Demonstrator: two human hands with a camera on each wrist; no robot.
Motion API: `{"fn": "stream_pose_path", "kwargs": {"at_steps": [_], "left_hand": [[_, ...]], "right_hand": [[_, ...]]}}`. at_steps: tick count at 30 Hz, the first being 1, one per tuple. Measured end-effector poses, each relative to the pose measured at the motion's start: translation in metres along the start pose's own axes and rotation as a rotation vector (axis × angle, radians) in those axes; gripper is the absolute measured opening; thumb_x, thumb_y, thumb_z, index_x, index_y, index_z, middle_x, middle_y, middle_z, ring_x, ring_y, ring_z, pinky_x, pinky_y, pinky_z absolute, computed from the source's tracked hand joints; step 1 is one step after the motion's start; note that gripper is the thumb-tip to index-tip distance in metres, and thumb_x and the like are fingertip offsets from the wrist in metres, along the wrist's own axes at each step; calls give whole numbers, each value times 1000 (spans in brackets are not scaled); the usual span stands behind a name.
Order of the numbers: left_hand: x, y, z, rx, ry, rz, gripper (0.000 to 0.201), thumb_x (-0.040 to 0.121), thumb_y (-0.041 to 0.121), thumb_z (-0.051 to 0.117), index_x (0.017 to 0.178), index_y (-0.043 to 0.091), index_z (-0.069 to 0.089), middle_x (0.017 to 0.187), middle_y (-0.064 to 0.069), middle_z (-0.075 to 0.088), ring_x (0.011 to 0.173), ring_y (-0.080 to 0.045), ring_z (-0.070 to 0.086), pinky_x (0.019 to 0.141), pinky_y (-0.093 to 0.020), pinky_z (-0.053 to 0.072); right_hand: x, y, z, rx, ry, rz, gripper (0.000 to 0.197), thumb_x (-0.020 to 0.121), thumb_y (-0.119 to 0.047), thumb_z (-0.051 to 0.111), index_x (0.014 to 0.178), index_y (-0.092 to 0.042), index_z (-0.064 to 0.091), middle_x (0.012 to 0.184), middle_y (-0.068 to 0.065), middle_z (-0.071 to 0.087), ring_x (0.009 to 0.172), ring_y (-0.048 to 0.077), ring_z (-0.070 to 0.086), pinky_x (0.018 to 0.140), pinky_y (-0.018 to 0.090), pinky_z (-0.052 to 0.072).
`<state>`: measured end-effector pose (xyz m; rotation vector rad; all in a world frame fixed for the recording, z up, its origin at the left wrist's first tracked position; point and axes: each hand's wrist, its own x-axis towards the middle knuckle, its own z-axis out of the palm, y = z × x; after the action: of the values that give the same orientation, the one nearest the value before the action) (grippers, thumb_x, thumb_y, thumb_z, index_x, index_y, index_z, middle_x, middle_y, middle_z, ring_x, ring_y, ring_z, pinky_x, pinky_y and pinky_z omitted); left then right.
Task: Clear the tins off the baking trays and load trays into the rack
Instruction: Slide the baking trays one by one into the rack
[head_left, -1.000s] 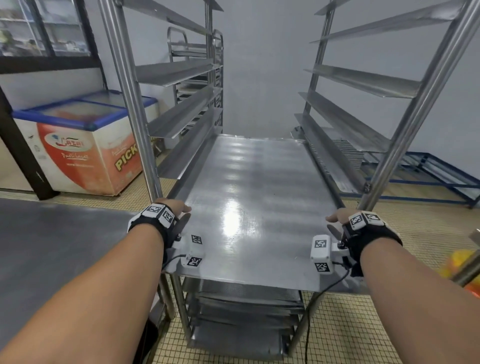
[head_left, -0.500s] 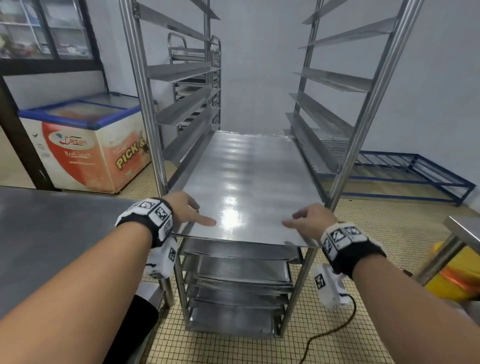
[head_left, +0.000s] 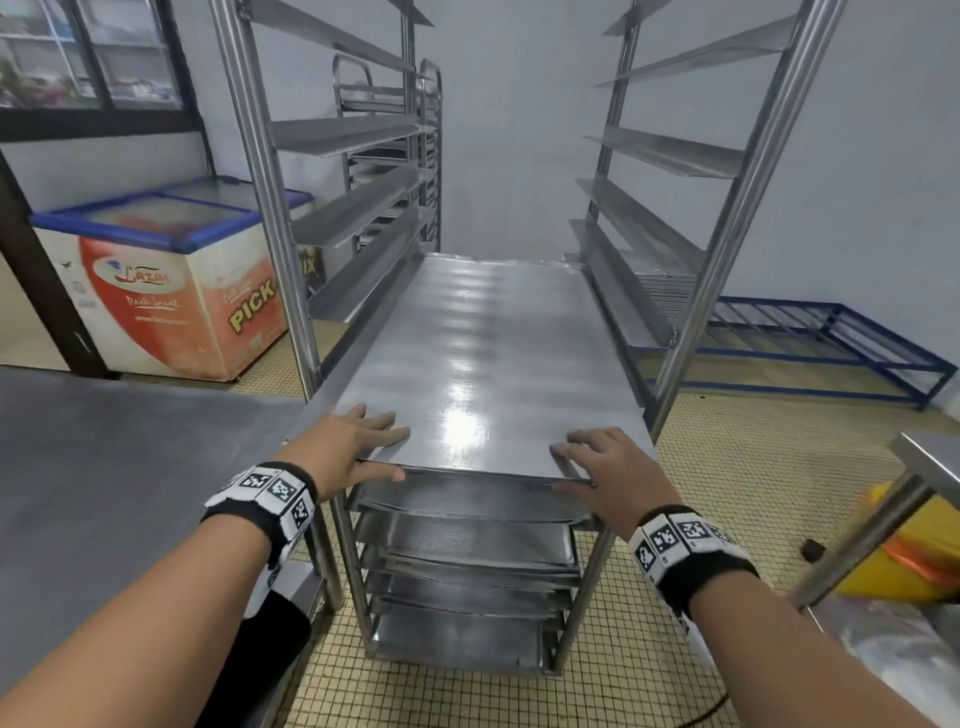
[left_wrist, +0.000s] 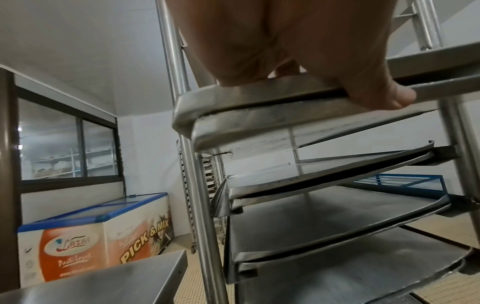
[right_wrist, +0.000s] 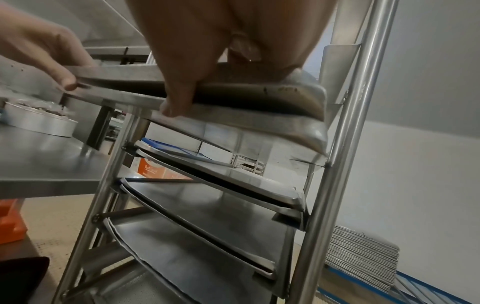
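While both hands sit on the tray (head_left: 483, 353): loading step, judged to be the last push of 1 tray into the rack (head_left: 260, 208).
Left hand (head_left: 348, 447): fingers flat on top at the near left corner, thumb hooked under the front lip, pinching it.
Right hand (head_left: 618, 467): fingers arched on top at the near right corner, thumb across the front lip, pinching likewise.
Tray position: on the runners just above the other loaded trays (head_left: 467, 540), most of its length inside, front edge about level with the front posts.
Tray look: bare, flat, shiny metal with a low rolled rim and rounded corners; no tins on it; lip scuffed in the wrist views.
Next move: probably an even shove from both corners so it does not skew on the runners, then letting go.
Tin (right_wrist: 39, 121): 1 round one rests on the counter (right_wrist: 39, 160) beside the rack.
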<state>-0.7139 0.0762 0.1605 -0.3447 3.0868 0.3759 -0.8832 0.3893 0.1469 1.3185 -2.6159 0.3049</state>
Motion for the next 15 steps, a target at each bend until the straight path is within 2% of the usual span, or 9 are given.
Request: {"fn": "stream_pose_path", "kwargs": {"at_steps": [3,8,12,15], "left_hand": [[20,-7,-1,-13,18,4,71,84,64,57,148,41,38,160,10,24,151,-23,15,120,-41,15],[58,-21,-7,-25,21,6,70,83,64,59,147,42,40,159,11,26,151,-22,16,121,-39,16],[86,-30,-11,-28,20,12,72,80,67,57,146,43,41,158,12,28,151,-22,18,121,-42,18],[103,-34,-15,-53,22,18,74,78,70,55,146,42,42,158,12,29,150,-22,18,121,-45,21]], "right_hand": [[19,8,2,-35,34,-22,43,87,-46,64,125,-26,64,128,0,62,120,22,53,98,43,48],[53,23,7,-31,5,-7,44,89,-47,62,129,-29,59,130,-5,58,121,18,50,99,39,47],[79,34,7,-20,-8,6,44,89,-50,60,128,-29,59,129,-6,58,122,16,49,98,34,46],[95,41,9,-18,4,6,40,89,-47,62,124,-28,61,126,-6,59,118,18,51,96,34,47]]}}
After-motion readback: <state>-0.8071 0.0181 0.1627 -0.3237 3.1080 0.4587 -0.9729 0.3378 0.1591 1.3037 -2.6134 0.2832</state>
